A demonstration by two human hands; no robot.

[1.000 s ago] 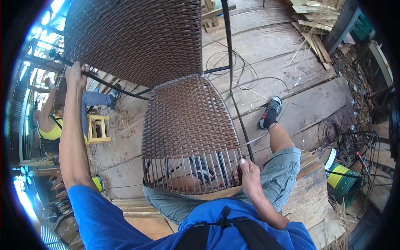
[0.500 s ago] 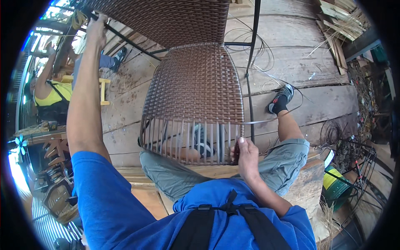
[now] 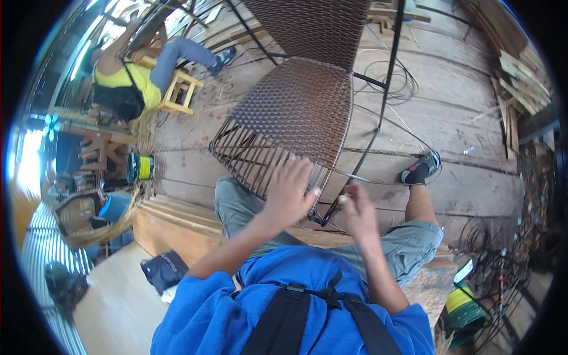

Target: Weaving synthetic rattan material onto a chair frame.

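A brown woven chair (image 3: 296, 100) on a dark metal frame stands in front of me, turned at a slant. Toward me its seat is unwoven, with bare lengthwise strands (image 3: 251, 155) running to the front rail. My left hand (image 3: 290, 188) lies over these strands with its fingers spread and nothing in it. A loose weaving strip (image 3: 350, 175) comes out of the seat's right edge at the border of the weave. Just below that strip is my right hand (image 3: 358, 210), beside the seat's front right corner. Its fingers are partly bent and blurred, so a hold on anything cannot be made out.
Coils of strip (image 3: 393, 80) lie on the plank floor (image 3: 455, 136). At far left a person in a yellow top (image 3: 139, 83) sits by a yellow stool (image 3: 182, 92). Green-and-yellow buckets (image 3: 141, 167) stand left and lower right. Split wood (image 3: 520, 80) is piled at far right.
My left hand has let go of the chair's upper frame and come down over the bare strands. The chair appears turned. My right hand has left the front corner and sits slightly right of it.
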